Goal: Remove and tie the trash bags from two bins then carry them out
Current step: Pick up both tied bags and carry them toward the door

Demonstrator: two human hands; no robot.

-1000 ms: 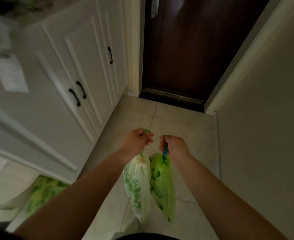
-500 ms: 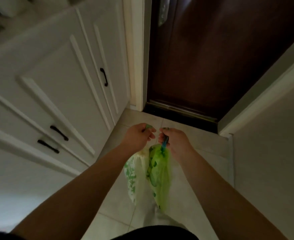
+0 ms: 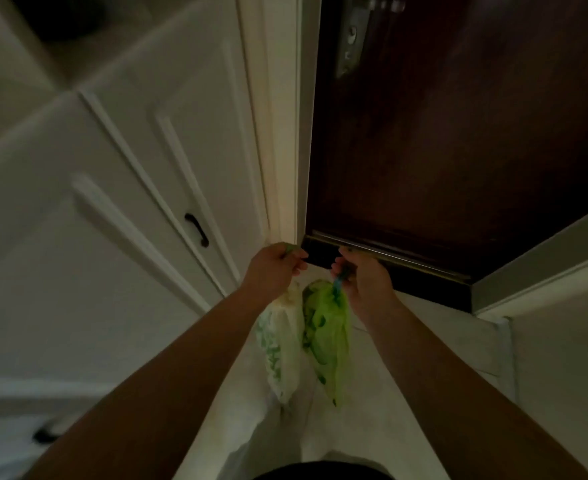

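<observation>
Since the earlier frame you had stepped closer to the dark wooden door [image 3: 441, 150], so its threshold [image 3: 389, 268] lay just past your knuckles and the lock plate [image 3: 349, 39] had come into view at the top. You stood on a pale tiled floor [image 3: 424, 341] in a dim, narrow entry, with white cabinets [image 3: 129, 185] along your left and a plain white wall [image 3: 562, 358] on your right. I counted two bags, two hands, one door, and two dark cabinet handles, the lower one too blurred to be sure of. Your left hand [image 3: 273, 268] was pinched shut on the neck of the white bag with green print [image 3: 280, 348]. Your right hand [image 3: 363, 277] was curled closed on the blue tie of the green bag [image 3: 327, 337]. Both bags hung touching, clear of the floor, between your forearms.
</observation>
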